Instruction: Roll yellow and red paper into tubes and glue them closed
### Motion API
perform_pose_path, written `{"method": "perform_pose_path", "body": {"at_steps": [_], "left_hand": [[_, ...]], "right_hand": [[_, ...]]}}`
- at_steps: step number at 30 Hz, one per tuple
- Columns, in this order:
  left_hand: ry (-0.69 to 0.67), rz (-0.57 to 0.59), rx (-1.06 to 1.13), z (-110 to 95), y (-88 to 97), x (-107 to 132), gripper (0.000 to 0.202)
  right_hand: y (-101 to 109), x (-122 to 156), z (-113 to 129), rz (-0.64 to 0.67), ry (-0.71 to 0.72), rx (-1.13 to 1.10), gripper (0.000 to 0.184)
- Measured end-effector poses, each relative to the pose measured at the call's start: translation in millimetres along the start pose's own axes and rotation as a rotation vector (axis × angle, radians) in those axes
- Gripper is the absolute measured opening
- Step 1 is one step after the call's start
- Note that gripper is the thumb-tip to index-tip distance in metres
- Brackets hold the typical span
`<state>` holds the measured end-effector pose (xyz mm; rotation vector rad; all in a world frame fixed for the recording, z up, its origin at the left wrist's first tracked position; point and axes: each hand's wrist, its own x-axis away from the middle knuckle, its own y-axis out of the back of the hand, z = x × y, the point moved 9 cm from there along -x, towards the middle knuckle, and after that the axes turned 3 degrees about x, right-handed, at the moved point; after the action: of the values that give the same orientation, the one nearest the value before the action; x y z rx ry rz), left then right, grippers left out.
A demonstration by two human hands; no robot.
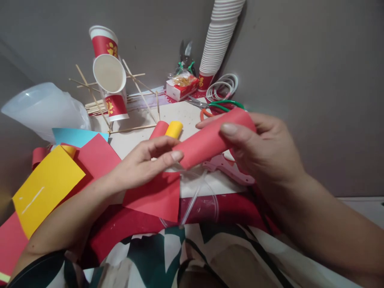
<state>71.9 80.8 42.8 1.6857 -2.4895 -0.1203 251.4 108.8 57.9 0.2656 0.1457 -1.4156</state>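
A rolled tube of red paper [207, 142] is held between both hands above the white board [186, 114]. My right hand [264, 152] wraps round its upper right end, thumb on top. My left hand [144, 162] pinches the tube's lower left end with thumb and fingers. Behind the tube lie a smaller red paper roll [159, 129] and a yellow paper roll [174, 129] side by side. A flat red paper sheet [156, 198] lies under my left hand.
Yellow paper [45, 188], blue paper [75, 136] and more red sheets lie at left. Red-and-white paper cups on wooden skewers [109, 76] stand at the back, beside a tall stack of cups [217, 36], green-handled scissors [222, 106], pliers, a small box and a coil of white wire [223, 86].
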Motion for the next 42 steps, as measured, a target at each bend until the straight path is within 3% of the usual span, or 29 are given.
{"method": "perform_pose_path", "body": {"at_steps": [2,5,8,12,19,26,30,34,38,42], "left_hand": [[0.03,0.067,-0.05,1,-5.8,2,0.042],[0.006,0.036,-0.122,1,-0.6,1,0.053],[0.053,0.115,-0.378,11,-5.6,4,0.052],[0.091,0.305,-0.74,29,-21.6,16,0.034],[-0.047,0.344,-0.873,39,-22.0,21,0.028],[-0.001,0.354,-0.885,41,-6.1,29,0.022],[-0.028,0.204,-0.782,26,1.1,27,0.016],[0.009,0.02,-0.488,21,1.3,12,0.047],[0.066,0.07,-0.229,33,-16.2,-6,0.085],[0.072,0.087,-0.226,41,-25.2,-13,0.096]], "right_hand": [[9,-5,1,-0.034,-0.037,-0.065,0.024],[11,-14,-7,0.006,-0.107,-0.129,0.027],[-1,-20,-20,0.146,-0.162,-0.094,0.032],[-21,-16,-34,0.315,-0.252,0.035,0.036],[-46,0,-44,0.498,-0.314,0.067,0.034],[-53,-2,-46,0.556,-0.24,0.232,0.024],[-52,-6,-43,0.513,-0.114,0.395,0.021],[-57,-3,-41,0.534,0.0,0.45,0.024],[-62,2,-42,0.565,0.038,0.47,0.033],[-63,2,-45,0.551,0.058,0.531,0.034]]}}
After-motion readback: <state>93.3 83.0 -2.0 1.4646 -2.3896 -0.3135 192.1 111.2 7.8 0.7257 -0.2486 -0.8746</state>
